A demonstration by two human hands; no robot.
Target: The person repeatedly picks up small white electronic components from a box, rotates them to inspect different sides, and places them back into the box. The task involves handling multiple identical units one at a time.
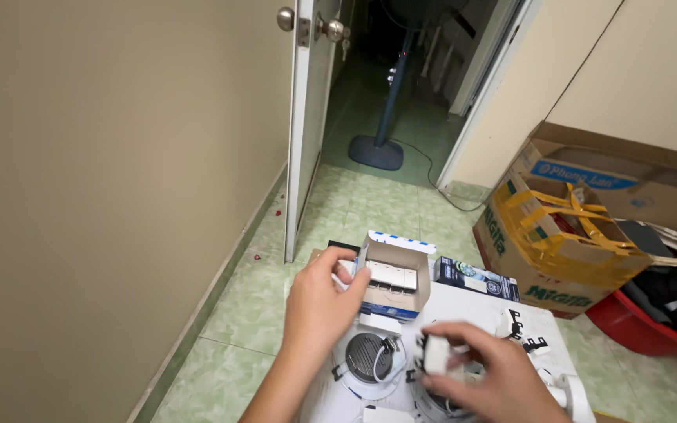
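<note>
The left hand grips the side of a small open cardboard box — thumb on the near wall, fingers curled around the left edge — and holds it tipped so that its opening faces the camera. Inside sit white rectangular parts packed in rows. The box stands at the far end of a white desk, just beside a dark blue printed carton that lies flat to its right.

The right hand is closed around a small white block-shaped part, fingers wrapped over its top and thumb under it, low over the near part of the desk. Just left of this hand lies a round white recessed light fitting with a ribbed grey back facing up, a thin white lead looped at its edge. A second round fitting lies partly hidden under the right hand. Small black clips lie scattered on the desk to the right.

Beyond the desk, the floor is pale green tile. A large yellow-taped cardboard carton stands at the right wall with a red basin beside it — dark cloth inside. A white door stands ajar ahead, and a blue fan stand rises in the dim room behind it.
</note>
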